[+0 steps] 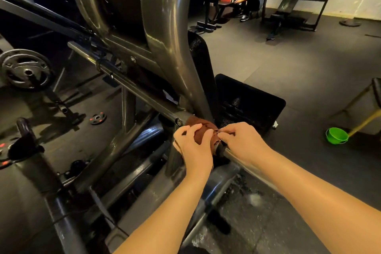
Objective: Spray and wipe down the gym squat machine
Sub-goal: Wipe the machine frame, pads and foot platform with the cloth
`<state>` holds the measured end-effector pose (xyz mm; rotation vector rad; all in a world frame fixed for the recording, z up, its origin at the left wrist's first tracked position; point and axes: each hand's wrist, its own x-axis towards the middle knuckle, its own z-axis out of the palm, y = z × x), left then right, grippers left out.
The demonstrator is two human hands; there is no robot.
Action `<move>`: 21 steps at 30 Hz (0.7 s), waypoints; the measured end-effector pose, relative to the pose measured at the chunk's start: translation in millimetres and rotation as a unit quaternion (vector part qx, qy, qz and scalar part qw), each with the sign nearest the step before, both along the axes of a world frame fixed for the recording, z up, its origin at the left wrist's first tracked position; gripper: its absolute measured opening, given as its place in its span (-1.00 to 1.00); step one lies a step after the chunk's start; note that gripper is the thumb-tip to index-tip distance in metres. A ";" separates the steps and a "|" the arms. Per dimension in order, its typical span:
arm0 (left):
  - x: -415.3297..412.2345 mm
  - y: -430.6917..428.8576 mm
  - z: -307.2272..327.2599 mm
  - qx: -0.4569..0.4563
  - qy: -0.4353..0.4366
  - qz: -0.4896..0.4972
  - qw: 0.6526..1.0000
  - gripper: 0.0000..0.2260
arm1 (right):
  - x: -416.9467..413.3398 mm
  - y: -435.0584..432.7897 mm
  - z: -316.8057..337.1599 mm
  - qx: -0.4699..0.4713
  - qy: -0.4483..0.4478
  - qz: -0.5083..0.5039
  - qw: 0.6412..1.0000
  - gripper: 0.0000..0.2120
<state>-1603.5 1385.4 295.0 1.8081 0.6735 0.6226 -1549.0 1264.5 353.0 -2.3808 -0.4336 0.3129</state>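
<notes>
Left hand [193,147] grips brown cloth [203,130] on squat machine [128,107] bar; right hand [241,142] pinches cloth edge. Upright [183,80] crowds 12 o'clock. Green bucket [336,135] 3 o'clock, weight plate [26,69] 10 o'clock.

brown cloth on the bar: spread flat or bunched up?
Bunched. The brown cloth sits wadded around the steel bar, gripped by the left hand and pinched by the right hand.
</notes>
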 end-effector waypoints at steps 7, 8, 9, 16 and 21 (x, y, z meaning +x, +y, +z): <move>26.5 32.3 28.7 -0.147 -0.015 0.125 0.981 -0.74 | 1.2 0.4 -1.4 -0.031 0.003 0.002 1.000 -0.67; 30.6 35.3 31.3 -0.152 -0.005 0.133 0.979 -0.73 | 1.1 1.0 -2.1 -0.033 0.005 -0.001 0.999 -0.64; 33.4 34.2 33.3 -0.155 0.009 0.139 0.978 -0.72 | -0.2 2.6 -1.7 -0.038 0.004 -0.003 0.999 -0.63; 19.5 -2.3 17.5 -0.186 0.031 0.108 0.976 -0.70 | -4.2 9.1 -6.5 -0.037 -0.010 -0.024 0.999 -0.72; 53.5 43.5 28.9 -0.077 0.086 0.130 0.985 -0.71 | 2.0 11.1 -6.1 -0.043 0.010 -0.029 0.999 -0.67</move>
